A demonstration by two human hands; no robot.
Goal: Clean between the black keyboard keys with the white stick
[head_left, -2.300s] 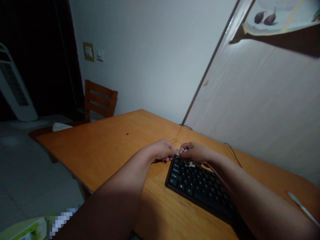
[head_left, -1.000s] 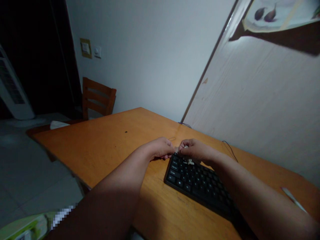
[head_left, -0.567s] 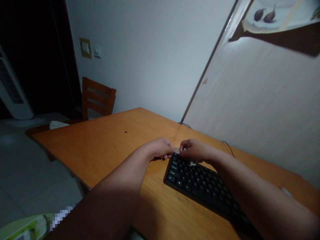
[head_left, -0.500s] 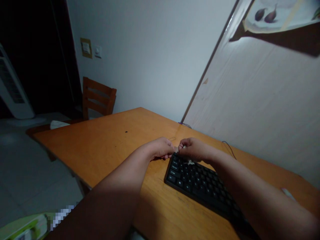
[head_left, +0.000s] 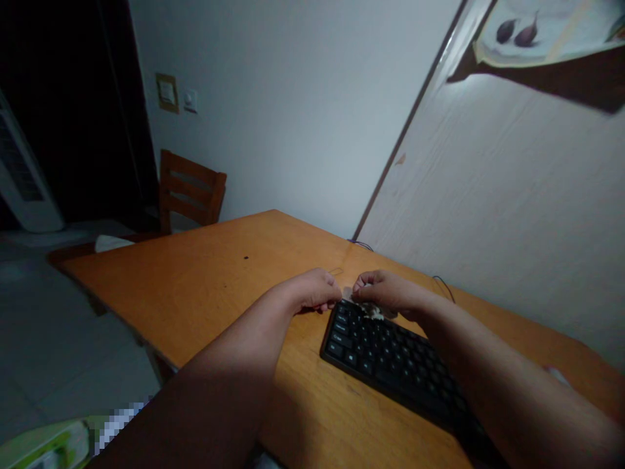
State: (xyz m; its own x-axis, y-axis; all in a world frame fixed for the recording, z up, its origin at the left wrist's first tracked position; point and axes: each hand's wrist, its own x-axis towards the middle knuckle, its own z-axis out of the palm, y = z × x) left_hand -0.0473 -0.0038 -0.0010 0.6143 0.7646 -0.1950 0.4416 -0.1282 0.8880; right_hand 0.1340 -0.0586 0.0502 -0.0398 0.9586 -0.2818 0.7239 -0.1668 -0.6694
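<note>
A black keyboard [head_left: 378, 355] lies slantwise on the wooden table. My left hand [head_left: 315, 290] is at its far left corner, with the fingers curled closed; what they hold, if anything, is hidden. Just to the right, my right hand [head_left: 383, 291] is over the keyboard's far edge, thumb and forefinger pinched together. A small pale, translucent-looking piece [head_left: 347, 293] shows between the two hands. Beneath my right hand a crumpled whitish scrap [head_left: 374, 314] lies against the far keys; its kind is unclear, and the hand partly covers it.
The wooden table [head_left: 195, 273] reaches to the wall. Thin dark cables [head_left: 444, 286] run along its back edge. A small dark speck [head_left: 246, 258] lies left of my hands. A wooden chair [head_left: 191, 190] stands beyond the far left side, and a green-and-white item [head_left: 63, 443] is at lower left.
My right hand has shifted slightly right, away from the left hand. More of the pale piece between them and of the whitish scrap shows. My left hand has barely moved.
</note>
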